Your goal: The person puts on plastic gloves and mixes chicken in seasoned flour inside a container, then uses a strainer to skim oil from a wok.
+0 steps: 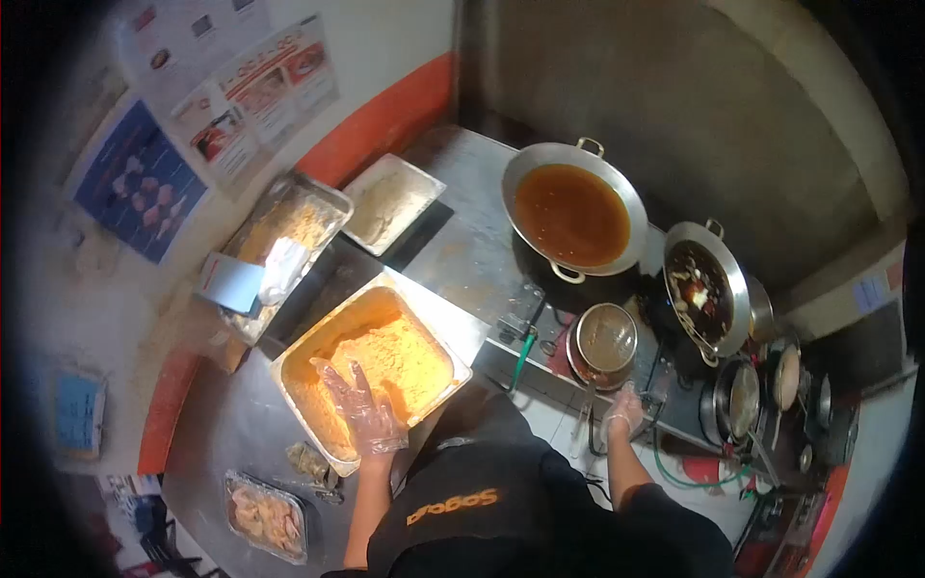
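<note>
My left hand (364,414), in a clear plastic glove, is over the orange-yellow breading powder (409,356) in a deep rectangular metal pan (289,390). Its fingers are spread, with powder on the glove, and it holds nothing. On the other side, my gloved right hand (624,412) is at the front edge of the stove, just below a round strainer (607,337) resting on a pot. Its fingers look curled; what they grip, if anything, is too small to make out.
A wok of brown oil (573,214) and a wok with dark contents (699,289) sit on the stove. A tray of raw chicken (265,517) lies at lower left. Two more trays, one of pale flour (390,202), stand behind. A green hose (523,356) hangs at the counter edge.
</note>
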`<state>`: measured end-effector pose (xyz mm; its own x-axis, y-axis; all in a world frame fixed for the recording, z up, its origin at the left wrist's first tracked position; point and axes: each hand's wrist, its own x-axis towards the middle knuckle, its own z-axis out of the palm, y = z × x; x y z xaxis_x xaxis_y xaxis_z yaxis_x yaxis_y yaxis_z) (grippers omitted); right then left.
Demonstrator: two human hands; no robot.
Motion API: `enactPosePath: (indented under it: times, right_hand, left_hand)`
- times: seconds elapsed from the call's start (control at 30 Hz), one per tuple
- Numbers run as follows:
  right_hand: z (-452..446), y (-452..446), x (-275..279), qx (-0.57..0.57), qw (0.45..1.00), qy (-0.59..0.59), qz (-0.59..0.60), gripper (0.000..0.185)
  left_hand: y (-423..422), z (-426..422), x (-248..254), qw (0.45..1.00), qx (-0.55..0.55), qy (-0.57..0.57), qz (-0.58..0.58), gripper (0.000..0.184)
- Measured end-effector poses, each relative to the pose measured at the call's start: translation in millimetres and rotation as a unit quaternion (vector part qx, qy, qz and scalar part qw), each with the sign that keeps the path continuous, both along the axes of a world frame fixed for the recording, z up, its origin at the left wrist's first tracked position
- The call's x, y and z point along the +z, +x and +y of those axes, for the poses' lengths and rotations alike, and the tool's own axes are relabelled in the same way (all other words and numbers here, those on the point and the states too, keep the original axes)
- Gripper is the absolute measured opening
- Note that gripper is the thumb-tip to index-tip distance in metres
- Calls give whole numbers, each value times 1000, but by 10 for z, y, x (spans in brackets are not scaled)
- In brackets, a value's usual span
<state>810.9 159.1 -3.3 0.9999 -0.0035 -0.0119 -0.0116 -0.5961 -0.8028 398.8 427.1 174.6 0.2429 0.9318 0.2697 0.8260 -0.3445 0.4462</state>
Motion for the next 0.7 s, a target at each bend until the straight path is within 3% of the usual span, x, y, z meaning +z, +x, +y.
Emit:
enactPosePath:
  times: [0.1,0.13,0.17,0.23,0.3,0.33,0.37,0.47,0.57,0.6,0.63,0.67,0.7]
  right_hand:
    - [391,118,-30,40,997,54,-21,34]
    - [735,-120,389,44,982,184,12,28]
    - [1070,-40,220,118,865,446,195,20]
    - [1503,-349,564,231,836,360,343,19]
    - [1886,-853,1016,355,839,217,351,16]
    - [2007,-1042,1163,414,789,168,422,19]
    - [2089,-1330,1448,418,739,149,506,21]
    - [2211,-1773,1574,418,708,127,554,15]
    - [2300,-1954,1572,401,734,155,527,10]
    - [2320,-1948,1507,417,733,165,511,9]
    - [2347,-1932,1430,433,732,176,495,8]
    - [2373,-1900,1328,445,733,173,485,8]
    - [2445,-1884,1342,429,749,154,480,12]
  left_hand:
    - [-161,67,-37,994,-9,65,-85,65]
    - [-205,49,47,995,17,69,-74,65]
    - [-345,-39,191,993,57,81,-62,63]
    - [-473,-56,324,990,90,91,-55,61]
    - [-629,-124,369,987,116,90,-68,60]
    - [-743,-169,272,981,146,116,-53,59]
    - [-860,-226,204,979,161,113,-49,59]
    - [-1119,-382,117,968,209,138,-7,58]
    - [-1237,-557,155,938,300,-170,25,57]
    - [-1208,-521,216,878,298,-336,166,59]
    - [-1239,-547,211,875,306,-337,164,59]
    - [-1261,-612,164,854,320,-392,-118,64]
    - [-1274,-639,164,852,325,-391,-121,64]
